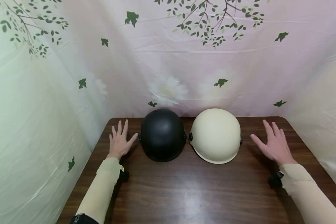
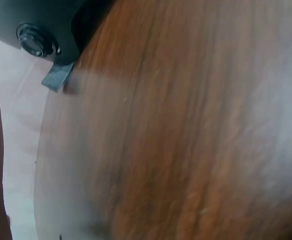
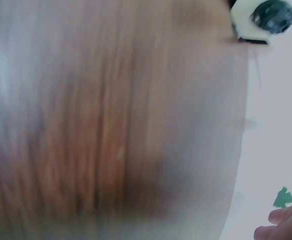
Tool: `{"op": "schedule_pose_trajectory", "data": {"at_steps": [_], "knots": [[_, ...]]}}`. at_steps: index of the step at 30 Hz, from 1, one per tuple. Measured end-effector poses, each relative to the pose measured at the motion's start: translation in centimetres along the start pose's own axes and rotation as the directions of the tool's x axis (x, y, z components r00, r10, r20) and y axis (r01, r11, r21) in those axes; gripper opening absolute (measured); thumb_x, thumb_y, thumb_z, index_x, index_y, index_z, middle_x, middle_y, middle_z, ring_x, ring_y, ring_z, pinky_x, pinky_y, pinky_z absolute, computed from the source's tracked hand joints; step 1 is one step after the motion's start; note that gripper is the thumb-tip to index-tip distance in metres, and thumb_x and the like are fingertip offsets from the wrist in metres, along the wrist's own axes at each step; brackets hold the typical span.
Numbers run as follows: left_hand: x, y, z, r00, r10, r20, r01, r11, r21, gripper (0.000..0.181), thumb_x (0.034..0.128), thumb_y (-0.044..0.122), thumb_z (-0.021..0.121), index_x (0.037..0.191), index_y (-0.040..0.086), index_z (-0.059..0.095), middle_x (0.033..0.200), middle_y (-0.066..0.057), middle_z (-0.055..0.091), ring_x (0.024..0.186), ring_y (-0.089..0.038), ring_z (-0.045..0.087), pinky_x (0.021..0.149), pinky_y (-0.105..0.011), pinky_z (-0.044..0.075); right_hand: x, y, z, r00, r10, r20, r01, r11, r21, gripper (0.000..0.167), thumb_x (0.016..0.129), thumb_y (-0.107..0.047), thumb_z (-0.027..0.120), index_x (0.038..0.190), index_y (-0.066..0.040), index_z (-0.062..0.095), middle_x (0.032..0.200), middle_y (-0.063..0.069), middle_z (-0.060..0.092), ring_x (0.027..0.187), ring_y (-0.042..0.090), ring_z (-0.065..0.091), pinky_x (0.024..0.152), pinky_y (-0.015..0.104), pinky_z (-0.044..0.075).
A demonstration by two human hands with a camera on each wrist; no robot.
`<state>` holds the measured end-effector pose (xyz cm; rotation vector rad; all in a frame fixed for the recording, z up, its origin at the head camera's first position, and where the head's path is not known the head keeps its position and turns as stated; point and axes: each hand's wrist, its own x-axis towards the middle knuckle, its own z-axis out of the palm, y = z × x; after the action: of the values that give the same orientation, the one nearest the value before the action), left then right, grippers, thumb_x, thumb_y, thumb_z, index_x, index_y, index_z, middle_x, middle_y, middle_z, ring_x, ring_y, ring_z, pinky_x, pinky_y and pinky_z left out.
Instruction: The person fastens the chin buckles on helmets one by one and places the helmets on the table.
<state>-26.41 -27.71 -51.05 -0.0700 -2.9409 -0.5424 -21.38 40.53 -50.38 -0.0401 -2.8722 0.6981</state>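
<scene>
1. So yeah, two helmets: one black helmet [image 1: 163, 135], one cream helmet [image 1: 216, 135], sat side by side on one table [image 1: 162, 193].
2. Left hand [image 1: 119, 143] was spread wide just beside the black one.
3. Right hand [image 1: 275, 147] made two, also spread wide, apart from the cream one.

No text, label, brand, number or sign can be read on anything in the head view or either wrist view.

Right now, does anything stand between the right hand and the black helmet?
Yes, the cream helmet stands between the right hand and the black helmet. From the left hand, nothing visible is in the way.
</scene>
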Motion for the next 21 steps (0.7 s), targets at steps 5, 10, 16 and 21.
{"op": "schedule_pose_trajectory", "data": {"at_steps": [5,10,16,21], "knots": [[-0.4,0.5,0.4,1.0,0.0,0.0,0.0,0.997,-0.076,0.092,0.1075,0.074,0.041,0.177,0.031,-0.001,0.185,-0.019,0.005,0.163,-0.063,0.015,0.125,-0.081,0.026,-0.7,-1.9,-0.3,1.0,-0.016,-0.015,0.017,0.996,0.087,0.093,0.11,-0.053,0.056,0.177,-0.017,0.004,0.181,0.032,-0.001,0.162,0.067,0.004,0.116,0.092,0.015],[-0.9,1.1,0.8,1.0,-0.001,-0.011,-0.001,0.987,-0.161,0.088,0.1092,0.071,0.041,0.178,0.031,0.002,0.184,-0.019,0.016,0.162,-0.054,0.03,0.123,-0.076,0.036,-1.2,-3.9,-0.4,0.995,-0.084,-0.06,0.093,0.983,0.156,0.088,0.11,-0.045,0.057,0.177,-0.015,0.009,0.182,0.03,0.008,0.166,0.058,0.009,0.123,0.087,0.014],[-1.3,2.1,0.9,0.998,0.03,-0.054,-0.043,0.963,-0.266,0.085,0.1103,0.064,0.046,0.178,0.029,0.009,0.183,-0.015,0.022,0.163,-0.048,0.034,0.126,-0.073,0.034,-1.6,-6.9,-0.7,0.977,-0.178,-0.12,0.2,0.956,0.214,0.084,0.109,-0.036,0.061,0.177,-0.014,0.016,0.181,0.027,0.017,0.168,0.053,0.013,0.127,0.082,0.013],[-1.7,2.6,1.1,0.997,0.052,-0.062,-0.07,0.935,-0.349,0.081,0.1109,0.06,0.049,0.177,0.036,0.008,0.184,-0.009,0.02,0.167,-0.042,0.027,0.131,-0.069,0.028,-1.8,-9.6,-1.0,0.962,-0.231,-0.147,0.262,0.933,0.248,0.083,0.107,-0.032,0.065,0.176,-0.016,0.021,0.181,0.025,0.019,0.167,0.052,0.016,0.127,0.082,0.015]]}}
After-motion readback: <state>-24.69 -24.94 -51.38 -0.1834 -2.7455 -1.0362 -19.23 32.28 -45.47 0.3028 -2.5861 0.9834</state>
